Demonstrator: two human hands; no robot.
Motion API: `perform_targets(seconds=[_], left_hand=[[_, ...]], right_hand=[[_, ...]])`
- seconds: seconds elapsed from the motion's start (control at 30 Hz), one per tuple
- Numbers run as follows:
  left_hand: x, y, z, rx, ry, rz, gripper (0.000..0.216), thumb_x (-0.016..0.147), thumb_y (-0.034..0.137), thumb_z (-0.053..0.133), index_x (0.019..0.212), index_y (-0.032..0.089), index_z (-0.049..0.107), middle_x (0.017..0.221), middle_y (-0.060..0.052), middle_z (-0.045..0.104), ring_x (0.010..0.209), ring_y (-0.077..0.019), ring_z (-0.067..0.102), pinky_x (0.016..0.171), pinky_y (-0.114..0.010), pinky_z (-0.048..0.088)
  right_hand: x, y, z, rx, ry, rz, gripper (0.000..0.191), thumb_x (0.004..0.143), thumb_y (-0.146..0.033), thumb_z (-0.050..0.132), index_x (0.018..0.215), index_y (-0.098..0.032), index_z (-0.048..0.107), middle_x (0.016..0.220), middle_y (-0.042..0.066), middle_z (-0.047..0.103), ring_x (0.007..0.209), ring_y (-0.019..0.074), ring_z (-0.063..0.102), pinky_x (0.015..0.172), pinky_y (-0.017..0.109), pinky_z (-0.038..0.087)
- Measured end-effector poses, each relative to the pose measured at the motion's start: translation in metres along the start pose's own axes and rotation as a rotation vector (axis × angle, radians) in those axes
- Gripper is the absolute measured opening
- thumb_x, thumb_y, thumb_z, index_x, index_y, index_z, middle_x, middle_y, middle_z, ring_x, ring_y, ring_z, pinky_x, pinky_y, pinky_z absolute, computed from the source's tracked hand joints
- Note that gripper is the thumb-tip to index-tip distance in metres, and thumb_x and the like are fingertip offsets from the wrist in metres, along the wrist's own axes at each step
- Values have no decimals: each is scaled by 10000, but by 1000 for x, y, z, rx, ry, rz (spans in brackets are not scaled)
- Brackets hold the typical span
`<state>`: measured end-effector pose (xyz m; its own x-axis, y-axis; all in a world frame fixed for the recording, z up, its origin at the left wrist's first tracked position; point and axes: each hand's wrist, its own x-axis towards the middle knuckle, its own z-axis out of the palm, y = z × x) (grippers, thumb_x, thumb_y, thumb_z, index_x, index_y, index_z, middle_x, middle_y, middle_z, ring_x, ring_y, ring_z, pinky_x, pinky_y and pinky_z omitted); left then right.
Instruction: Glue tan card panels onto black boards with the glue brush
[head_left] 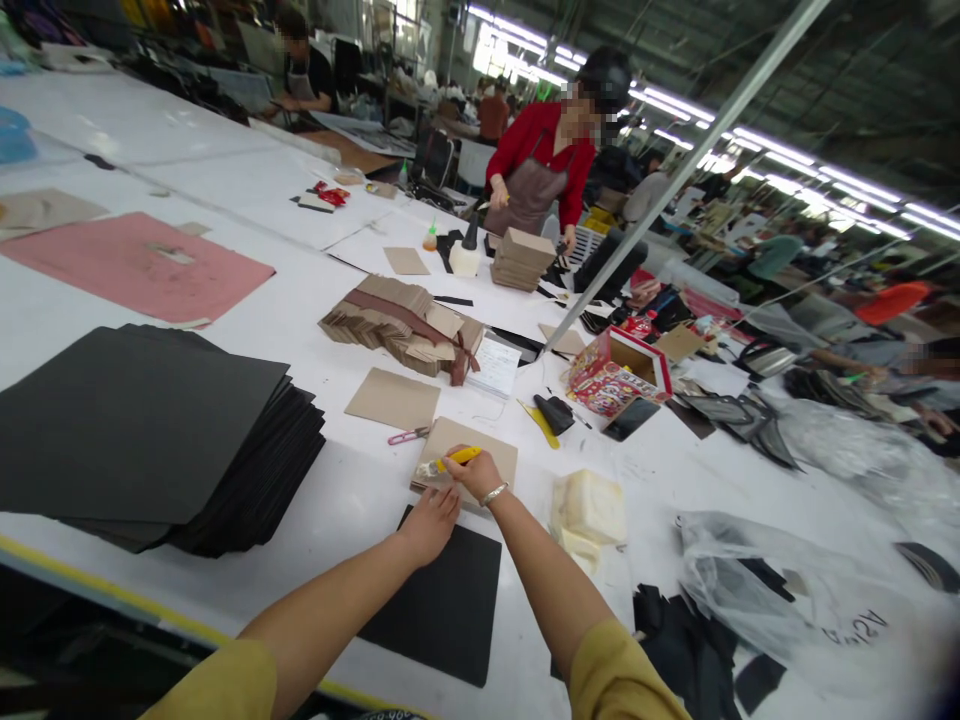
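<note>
In my right hand (pixel 476 475) is a brush with a yellow handle (pixel 464 455), its pale bristle end pointing left over a small stack of brown cardboard pieces (pixel 487 450). My left hand (pixel 435 522) grips the near edge of that stack, its fingers close together; the fingertips are partly hidden. Just below the stack lies a black sheet (pixel 450 600), partly under my left wrist. Pink-handled thread snips (pixel 408 436) rest at the stack's left edge. Another brown cardboard piece (pixel 393 397) lies flat behind them.
A tall stack of black sheets (pixel 135 420) stands at left, near a pink sheet (pixel 142 265). To the right are a cream plastic container (pixel 592 508), a red patterned box (pixel 619 375) and a plastic bag (pixel 795 590). A co-worker in red (pixel 540 160) works across the table.
</note>
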<state>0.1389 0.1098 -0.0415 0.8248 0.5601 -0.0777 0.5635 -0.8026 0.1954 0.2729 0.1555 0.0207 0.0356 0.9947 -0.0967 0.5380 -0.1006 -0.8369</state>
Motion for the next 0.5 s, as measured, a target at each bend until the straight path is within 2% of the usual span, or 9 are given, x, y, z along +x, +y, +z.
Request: perform_targets(seconds=[0.07,0.2,0.3,0.4,0.5], left_hand=[[0,0,-1,-16,-9,-4,558,785,259,404,1313,91,334,1376,-146,337,1253,-276,280,1013,-467,179],[0,-1,-6,-30,-2,-4,610,762,316,446,1320,102,320,1375,-137,338,1247,-268,276,1022,-448,157],[0,0,-11,-32,-31,-12,648,749,353,468,1329,114,303,1381,-144,323,1251,-268,269,1021,-441,147],[0,2,-15,-37,-48,-12,661,737,357,485,1330,128,305,1385,-140,317,1249,-269,274,1017,-433,154],[-1,3,-18,-38,-45,-5,662,727,354,496,1326,135,320,1385,-133,322,1248,-268,279,1016,-426,165]], right_hand=[[16,5,-5,-19,11,29,179,689,-334,544,753,-189,627,535,-46,581,465,101,538,486,195,423],[51,11,-13,-52,196,117,194,710,-349,528,766,-197,635,487,-51,564,500,110,563,531,193,426],[65,16,-18,-121,284,209,225,733,-373,507,776,-200,644,453,-43,553,535,122,580,549,191,417],[56,28,-34,-246,347,280,244,742,-384,492,759,-200,651,467,-26,562,547,126,573,537,189,391],[29,47,-67,-369,426,339,232,738,-357,484,712,-195,647,490,-12,564,550,131,554,529,197,362]])
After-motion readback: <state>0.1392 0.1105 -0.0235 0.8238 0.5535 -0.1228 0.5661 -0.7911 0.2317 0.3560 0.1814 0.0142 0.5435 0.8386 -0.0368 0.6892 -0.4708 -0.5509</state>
